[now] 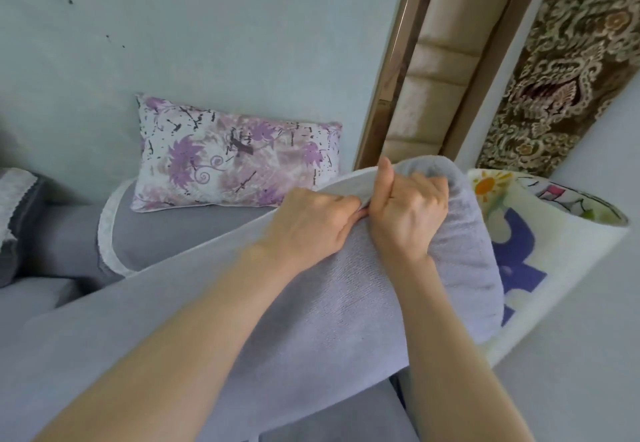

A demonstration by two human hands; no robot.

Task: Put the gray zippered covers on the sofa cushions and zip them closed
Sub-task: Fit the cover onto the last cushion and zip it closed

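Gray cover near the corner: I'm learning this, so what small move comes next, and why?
Probably pull the gray cover snug at its far corner: the left hand and right hand both grip its edge there, side by side, and no zipper pull shows.

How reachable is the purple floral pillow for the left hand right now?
Probably not without letting go: the left hand grips the gray cover beside the right hand, and that bulky cover lies between it and the floral pillow. Nothing else seems to block it.

Soft, even daylight; faint shadows, slight motion blur, bowed wide-angle edges.
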